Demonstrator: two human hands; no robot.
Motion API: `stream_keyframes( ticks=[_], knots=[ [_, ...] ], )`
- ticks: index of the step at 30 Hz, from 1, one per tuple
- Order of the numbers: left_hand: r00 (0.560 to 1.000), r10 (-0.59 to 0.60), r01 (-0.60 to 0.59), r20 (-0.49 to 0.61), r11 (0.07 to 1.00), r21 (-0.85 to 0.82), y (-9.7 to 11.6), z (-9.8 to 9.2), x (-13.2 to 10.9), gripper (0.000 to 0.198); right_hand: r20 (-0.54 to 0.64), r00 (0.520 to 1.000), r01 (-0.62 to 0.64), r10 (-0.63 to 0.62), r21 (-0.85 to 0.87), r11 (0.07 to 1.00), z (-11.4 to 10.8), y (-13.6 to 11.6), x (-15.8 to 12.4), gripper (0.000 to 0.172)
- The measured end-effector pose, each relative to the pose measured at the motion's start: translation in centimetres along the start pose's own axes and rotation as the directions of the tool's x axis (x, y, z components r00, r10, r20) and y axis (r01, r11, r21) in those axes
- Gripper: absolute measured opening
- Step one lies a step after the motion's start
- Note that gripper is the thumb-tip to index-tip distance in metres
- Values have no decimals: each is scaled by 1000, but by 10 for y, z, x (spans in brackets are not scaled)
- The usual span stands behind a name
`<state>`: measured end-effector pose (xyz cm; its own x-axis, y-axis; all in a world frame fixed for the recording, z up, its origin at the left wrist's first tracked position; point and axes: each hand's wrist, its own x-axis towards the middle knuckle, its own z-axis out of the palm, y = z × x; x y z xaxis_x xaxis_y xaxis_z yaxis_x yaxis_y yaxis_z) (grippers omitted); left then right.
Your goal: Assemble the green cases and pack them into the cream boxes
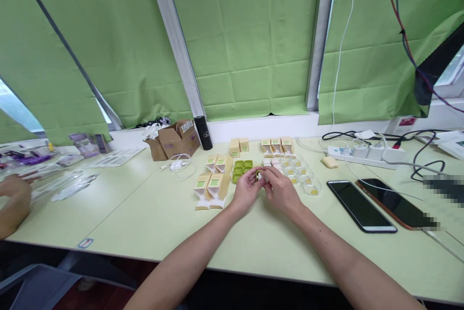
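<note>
My left hand (247,189) and my right hand (279,189) meet over the pale green table (152,223), fingers pinched together on a small green and white piece (259,175) held between them. Just behind the hands lies a green tray (242,169) with small square cells. Several small tan boxes with green labels (212,186) stand left of my left hand. Clear plastic cups with yellow centres (302,174) lie right of my right hand.
More tan boxes (277,146) line the back, beside a black cylinder (203,132) and an open cardboard box (174,140). Two phones (377,203) lie at right, behind them a power strip (362,154) with cables. Another person's hand (14,203) rests at the far left.
</note>
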<state>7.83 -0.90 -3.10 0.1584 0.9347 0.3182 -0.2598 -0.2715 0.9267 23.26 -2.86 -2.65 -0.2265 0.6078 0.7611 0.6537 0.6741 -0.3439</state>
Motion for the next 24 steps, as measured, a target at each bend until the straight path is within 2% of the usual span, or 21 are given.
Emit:
stream_keyframes(
  ticks=[14,17,20,24],
  knots=[
    [1000,-6,7,-30,1000,12,7,2,-1,54,-20,1000,15,-14,63,998,1,4,1,36],
    [999,-17,17,-45,1000,17,7,1,-1,55,-14,1000,16,-15,108,994,-1,7,-1,41],
    [998,-25,25,-51,1000,11,5,0,0,55,38,999,5,-11,153,988,-3,8,-2,49],
    [994,-89,86,-56,995,-52,3,-5,1,62,56,995,-89,79,224,971,-1,7,-3,61]
  ],
)
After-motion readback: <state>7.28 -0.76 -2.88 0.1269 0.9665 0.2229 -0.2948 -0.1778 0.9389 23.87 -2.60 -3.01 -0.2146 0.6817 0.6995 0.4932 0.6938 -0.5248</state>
